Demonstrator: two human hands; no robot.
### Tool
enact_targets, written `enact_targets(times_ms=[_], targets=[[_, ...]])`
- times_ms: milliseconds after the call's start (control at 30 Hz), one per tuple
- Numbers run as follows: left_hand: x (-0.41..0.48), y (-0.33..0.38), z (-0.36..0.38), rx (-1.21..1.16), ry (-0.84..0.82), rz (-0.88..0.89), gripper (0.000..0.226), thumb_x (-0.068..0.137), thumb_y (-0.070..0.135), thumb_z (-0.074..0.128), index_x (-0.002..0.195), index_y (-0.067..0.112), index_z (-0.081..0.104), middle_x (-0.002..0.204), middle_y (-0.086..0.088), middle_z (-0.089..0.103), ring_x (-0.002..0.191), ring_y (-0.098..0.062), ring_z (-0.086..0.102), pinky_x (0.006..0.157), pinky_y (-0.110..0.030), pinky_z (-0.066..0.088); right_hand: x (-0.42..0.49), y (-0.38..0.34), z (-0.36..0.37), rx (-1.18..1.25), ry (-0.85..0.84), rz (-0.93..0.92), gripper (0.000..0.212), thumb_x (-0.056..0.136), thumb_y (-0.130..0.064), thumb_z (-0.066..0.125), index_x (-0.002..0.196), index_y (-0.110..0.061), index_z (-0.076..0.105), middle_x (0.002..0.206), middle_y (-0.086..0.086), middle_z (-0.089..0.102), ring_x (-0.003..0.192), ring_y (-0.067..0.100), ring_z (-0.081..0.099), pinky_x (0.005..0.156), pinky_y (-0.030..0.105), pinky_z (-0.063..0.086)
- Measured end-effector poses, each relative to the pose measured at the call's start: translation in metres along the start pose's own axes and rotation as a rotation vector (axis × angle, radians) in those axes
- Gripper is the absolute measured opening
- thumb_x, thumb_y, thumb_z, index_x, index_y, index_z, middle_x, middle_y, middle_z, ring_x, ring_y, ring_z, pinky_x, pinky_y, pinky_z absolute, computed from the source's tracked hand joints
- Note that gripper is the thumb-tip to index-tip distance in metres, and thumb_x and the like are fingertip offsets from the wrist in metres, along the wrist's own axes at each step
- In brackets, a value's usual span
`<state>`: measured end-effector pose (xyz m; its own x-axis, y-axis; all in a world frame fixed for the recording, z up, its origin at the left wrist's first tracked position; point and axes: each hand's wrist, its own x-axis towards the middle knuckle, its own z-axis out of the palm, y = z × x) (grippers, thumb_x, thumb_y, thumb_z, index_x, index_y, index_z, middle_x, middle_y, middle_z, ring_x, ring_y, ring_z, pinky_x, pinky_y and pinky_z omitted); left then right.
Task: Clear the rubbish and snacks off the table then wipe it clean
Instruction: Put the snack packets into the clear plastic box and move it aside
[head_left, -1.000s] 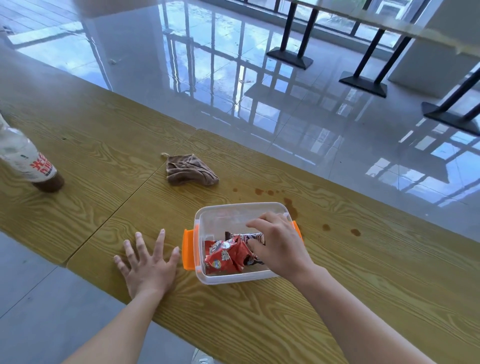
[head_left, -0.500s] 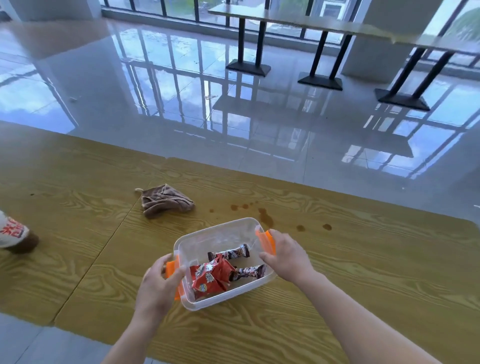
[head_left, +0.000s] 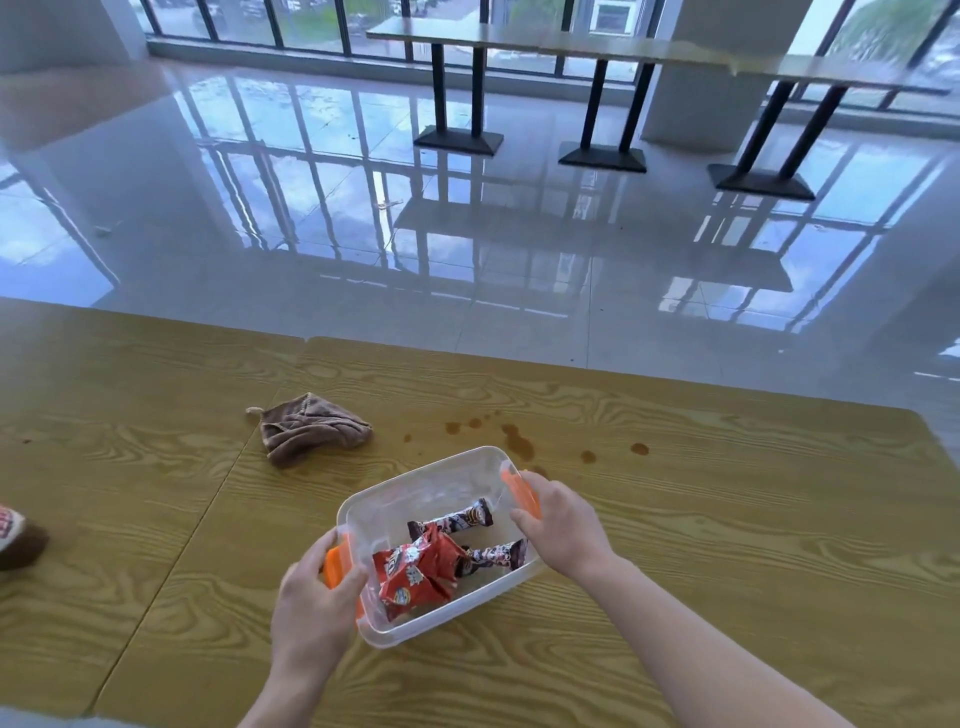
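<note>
A clear plastic box (head_left: 431, 478) with orange side clips is held tilted just above the wooden table (head_left: 727, 519). Inside it lie a crumpled red snack wrapper (head_left: 415, 569) and two brown-and-white candy bars (head_left: 462, 517). My left hand (head_left: 317, 608) grips the near-left orange clip, and my right hand (head_left: 561, 525) grips the far-right clip. A crumpled brown cloth (head_left: 309, 428) lies on the table to the box's far left. Several brown spill stains (head_left: 517, 441) mark the wood behind the box.
The bottom of a bottle with dark liquid (head_left: 15, 535) shows at the left edge. A seam (head_left: 218, 478) divides two tabletops. Beyond the far table edge lies a glossy tiled floor, with other tables on black pedestal legs (head_left: 457, 137) by the windows.
My right hand came out of the box and my left hand left the tabletop; both took hold of the orange clips. The box has turned and tilted, and my view rose.
</note>
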<state>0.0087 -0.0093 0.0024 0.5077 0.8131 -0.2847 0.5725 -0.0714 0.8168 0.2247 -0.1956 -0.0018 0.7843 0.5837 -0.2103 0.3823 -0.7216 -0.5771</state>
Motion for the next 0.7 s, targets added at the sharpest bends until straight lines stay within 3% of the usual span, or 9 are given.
enact_targets(times_ms=[167,267,400,700], targets=[[0.007,0.016,0.001,0.011,-0.011,0.074,0.049,0.070,0.046,0.065,0.118,0.036,0.063,0.097,-0.004,0.069,0.089,-0.023,0.064,0.080,-0.046,0.053,-0.006,0.001,-0.008,0.006,0.077,-0.004,0.048,0.093,-0.037,0.060,0.138,-0.035,0.045,0.106,0.004,0.063,0.095,0.027,0.061,0.083,0.038,0.050],[0.011,0.024,0.007,0.028,-0.032,0.130,0.032,0.073,0.039,0.066,0.104,0.046,0.063,0.089,-0.003,0.068,0.084,-0.020,0.063,0.074,-0.045,0.054,-0.012,0.005,-0.016,-0.010,0.111,0.011,0.057,0.094,-0.037,0.060,0.146,-0.036,0.036,0.113,0.005,0.063,0.098,0.028,0.062,0.081,0.037,0.051],[0.020,0.034,0.020,0.066,-0.090,0.187,0.036,0.083,0.027,0.071,0.118,0.031,0.066,0.089,-0.007,0.068,0.082,-0.023,0.063,0.073,-0.044,0.054,-0.022,0.015,-0.030,-0.029,0.168,0.052,0.063,0.093,-0.037,0.059,0.148,-0.042,0.028,0.116,0.006,0.062,0.099,0.028,0.062,0.080,0.037,0.049],[0.019,0.081,0.074,0.087,-0.235,0.284,0.047,0.084,0.030,0.068,0.130,0.031,0.060,0.103,-0.003,0.068,0.089,-0.019,0.064,0.079,-0.045,0.056,-0.042,0.061,-0.076,-0.072,0.304,0.170,0.066,0.092,-0.037,0.061,0.149,-0.038,0.030,0.119,0.006,0.066,0.100,0.027,0.064,0.074,0.035,0.047]])
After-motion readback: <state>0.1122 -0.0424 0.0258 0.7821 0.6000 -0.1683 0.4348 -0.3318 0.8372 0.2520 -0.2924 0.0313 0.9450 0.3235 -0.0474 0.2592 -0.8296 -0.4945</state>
